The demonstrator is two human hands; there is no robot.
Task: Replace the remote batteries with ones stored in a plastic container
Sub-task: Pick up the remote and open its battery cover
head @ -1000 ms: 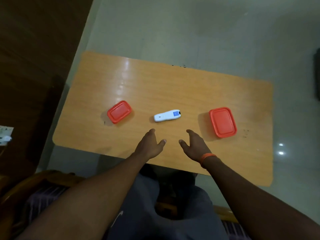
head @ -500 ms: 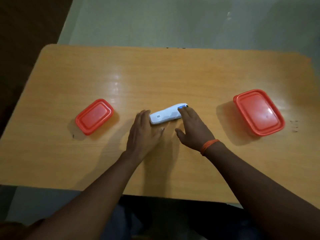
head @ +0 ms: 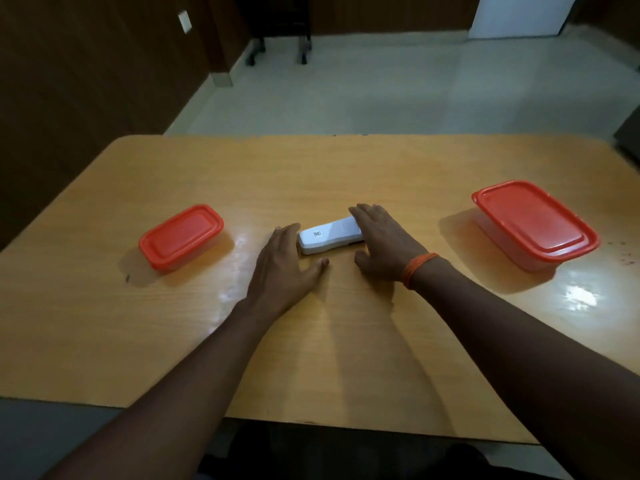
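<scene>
A glossy orange-brown wooden worktop (head: pixel 346 174) stands on a pale tiled floor (head: pixel 346 81), with a dark panelled wall (head: pixel 86 64) at far left. A small rectangular plastic container with a red lid (head: pixel 181 237) sits on the left and a larger red-lidded one (head: pixel 535 221) on the right; both are lidded, their contents hidden. Between them lies the white remote (head: pixel 327 237). The left hand (head: pixel 282 268) touches its left end with straight fingers, and the right hand (head: pixel 384 244) rests flat fingers over its right end.
</scene>
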